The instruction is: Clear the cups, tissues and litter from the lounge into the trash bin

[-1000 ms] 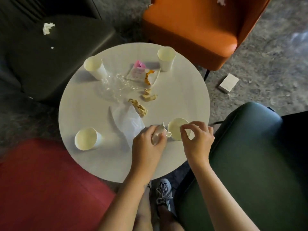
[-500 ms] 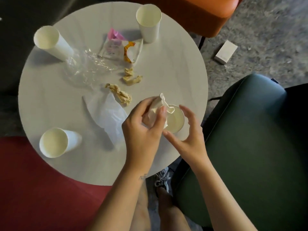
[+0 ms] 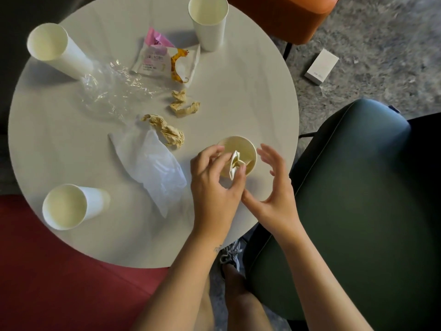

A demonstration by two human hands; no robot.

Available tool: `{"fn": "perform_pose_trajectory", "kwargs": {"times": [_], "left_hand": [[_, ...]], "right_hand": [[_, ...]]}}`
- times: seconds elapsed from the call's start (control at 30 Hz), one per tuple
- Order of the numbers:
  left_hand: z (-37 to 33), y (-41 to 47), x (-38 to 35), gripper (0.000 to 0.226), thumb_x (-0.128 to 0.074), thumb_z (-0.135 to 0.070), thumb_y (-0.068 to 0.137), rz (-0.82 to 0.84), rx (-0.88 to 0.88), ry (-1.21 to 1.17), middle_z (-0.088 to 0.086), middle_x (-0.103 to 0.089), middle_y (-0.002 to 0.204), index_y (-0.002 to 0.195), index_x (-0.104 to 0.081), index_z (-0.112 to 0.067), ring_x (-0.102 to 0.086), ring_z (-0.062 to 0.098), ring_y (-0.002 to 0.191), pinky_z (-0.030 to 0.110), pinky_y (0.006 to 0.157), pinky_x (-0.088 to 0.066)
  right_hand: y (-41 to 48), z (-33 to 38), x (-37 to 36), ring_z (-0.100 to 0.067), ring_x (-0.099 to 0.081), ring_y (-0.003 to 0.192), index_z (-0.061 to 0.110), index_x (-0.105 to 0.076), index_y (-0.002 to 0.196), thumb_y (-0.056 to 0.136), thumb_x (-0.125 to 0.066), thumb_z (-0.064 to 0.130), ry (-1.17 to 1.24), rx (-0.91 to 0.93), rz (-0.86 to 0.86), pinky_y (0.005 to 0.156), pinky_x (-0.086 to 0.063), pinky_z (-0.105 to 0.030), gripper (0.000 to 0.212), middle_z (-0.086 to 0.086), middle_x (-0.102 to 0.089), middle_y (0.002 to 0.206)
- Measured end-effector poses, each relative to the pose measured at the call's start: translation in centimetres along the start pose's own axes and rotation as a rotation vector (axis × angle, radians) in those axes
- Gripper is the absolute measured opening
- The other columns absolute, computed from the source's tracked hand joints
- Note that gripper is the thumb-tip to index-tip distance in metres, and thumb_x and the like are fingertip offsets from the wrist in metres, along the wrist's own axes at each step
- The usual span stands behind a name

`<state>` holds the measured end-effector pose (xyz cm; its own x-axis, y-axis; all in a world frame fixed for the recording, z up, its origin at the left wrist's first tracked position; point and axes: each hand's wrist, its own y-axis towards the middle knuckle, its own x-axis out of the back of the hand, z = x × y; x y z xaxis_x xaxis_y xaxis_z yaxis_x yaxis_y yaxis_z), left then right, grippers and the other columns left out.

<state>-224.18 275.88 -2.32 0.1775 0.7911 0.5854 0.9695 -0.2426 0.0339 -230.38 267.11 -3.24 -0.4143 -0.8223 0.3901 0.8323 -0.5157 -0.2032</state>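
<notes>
On the round white table (image 3: 250, 96) stand several white paper cups. The nearest cup (image 3: 241, 145) holds a crumpled white tissue (image 3: 235, 163), which my left hand (image 3: 214, 185) pinches and pushes down into it. My right hand (image 3: 272, 189) hovers beside that cup with its fingers spread and nothing in it. Other cups stand at the back left (image 3: 55, 48), back centre (image 3: 208, 20) and front left (image 3: 69, 206). Brown paper scraps (image 3: 167, 130) (image 3: 182, 103), a white tissue (image 3: 152, 163), clear plastic film (image 3: 112, 89) and snack wrappers (image 3: 164, 60) lie in the middle.
A dark green chair (image 3: 358, 199) stands at the right, a red seat (image 3: 59, 283) at the lower left and an orange chair (image 3: 281, 13) behind the table. A small white box (image 3: 321, 66) lies on the grey floor. My shoe (image 3: 230, 255) shows under the table's edge.
My left hand has carried the crumpled tissue from beside the cup down into its mouth. My right hand has let go of the rim and opened beside it. The view has moved closer.
</notes>
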Motion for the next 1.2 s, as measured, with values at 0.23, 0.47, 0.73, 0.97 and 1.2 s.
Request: {"fn": "perform_pose_trajectory", "kwargs": {"times": [0.23, 0.47, 0.73, 0.97, 1.2], "left_hand": [[0.7, 0.4, 0.3, 0.042, -0.055, -0.047, 0.079, 0.038, -0.045, 0.240, 0.003, -0.055, 0.109, 0.105, -0.070, -0.018, -0.030, 0.014, 0.101, 0.025, 0.082, -0.033], [0.7, 0.6, 0.6, 0.021, -0.058, -0.022, 0.088, 0.055, -0.021, 0.188, 0.004, -0.061, 0.109, 0.097, -0.073, -0.012, -0.031, 0.011, 0.099, 0.023, 0.080, -0.035], [-0.1, 1.2, 1.5, 0.011, -0.072, -0.011, 0.077, 0.000, -0.012, 0.109, 0.005, -0.064, 0.089, 0.088, -0.074, -0.012, -0.052, 0.021, 0.089, 0.025, 0.074, -0.044], [0.2, 2.7, 6.3, 0.019, -0.059, -0.012, 0.083, -0.092, 0.013, 0.088, 0.006, -0.066, 0.098, 0.099, -0.069, -0.010, -0.058, 0.022, 0.094, 0.036, 0.081, -0.048], [4.4, 5.4, 11.6, 0.045, -0.061, 0.000, 0.080, -0.023, 0.259, 0.125, 0.004, -0.056, 0.124, 0.121, -0.056, -0.017, -0.049, 0.022, 0.116, 0.023, 0.092, -0.036]], "right_hand": [[0.4, 0.2, -0.5, -0.006, -0.043, 0.124, 0.025, -0.036, 0.133, 0.070, -0.073, 0.034, 0.002, 0.021, 0.028, 0.105, -0.035, -0.040, 0.074, 0.012, -0.047, 0.131], [1.0, 0.6, -1.0, -0.010, -0.046, 0.123, 0.018, -0.035, 0.134, 0.070, -0.079, 0.024, -0.039, 0.029, 0.023, 0.104, -0.036, -0.045, 0.078, 0.007, -0.047, 0.132], [0.5, 1.5, -0.4, -0.004, -0.039, 0.126, 0.025, -0.029, 0.137, 0.067, -0.073, 0.034, -0.057, 0.053, -0.013, 0.107, -0.031, -0.037, 0.083, 0.016, -0.038, 0.137], [1.2, 6.8, -0.8, -0.014, -0.038, 0.128, 0.014, -0.034, 0.134, 0.073, -0.060, 0.033, -0.096, 0.305, -0.112, 0.104, -0.034, -0.046, 0.069, 0.008, -0.039, 0.137], [4.4, 11.1, -8.1, -0.016, -0.042, 0.122, 0.014, -0.037, 0.134, 0.077, -0.064, 0.005, -0.145, 0.264, 0.096, 0.101, -0.032, -0.023, 0.064, 0.004, -0.044, 0.130]]}}
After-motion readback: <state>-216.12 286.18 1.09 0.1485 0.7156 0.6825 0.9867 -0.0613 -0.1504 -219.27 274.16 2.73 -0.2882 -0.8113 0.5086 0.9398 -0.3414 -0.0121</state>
